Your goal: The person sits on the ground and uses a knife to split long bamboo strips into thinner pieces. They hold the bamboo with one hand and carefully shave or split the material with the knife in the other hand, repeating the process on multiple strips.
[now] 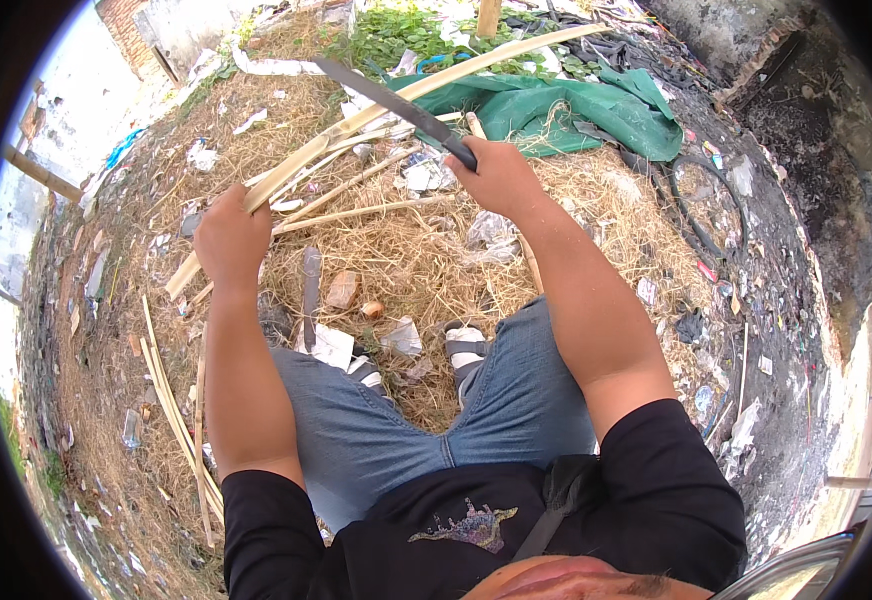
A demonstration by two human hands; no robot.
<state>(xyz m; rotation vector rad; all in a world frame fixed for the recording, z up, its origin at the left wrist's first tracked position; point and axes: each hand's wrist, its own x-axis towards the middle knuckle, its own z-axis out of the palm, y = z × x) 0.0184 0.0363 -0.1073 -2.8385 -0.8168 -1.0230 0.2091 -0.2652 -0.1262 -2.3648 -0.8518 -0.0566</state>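
My left hand (234,238) is closed round a long split bamboo strip (301,162). The strip slants up to the right, its far end beyond the green sheet, its near end sticking out below the fist. In my right hand (501,178) is the dark handle of a machete (381,95), its long dark blade pointing up and left. The blade crosses over the strip in the view; whether they touch I cannot tell. Beneath, thinner bamboo strips (356,213) lie on dry straw. A flat, dark blade-like piece (311,290) lies near my left knee.
More thin bamboo strips (171,395) lie left of my left forearm. A crumpled green sheet (596,118) spreads ahead, beside green plants (396,40). Broken brick (343,290) and paper scraps lie before my feet. A black hose (691,225) curls at right, near a stained wall (806,130).
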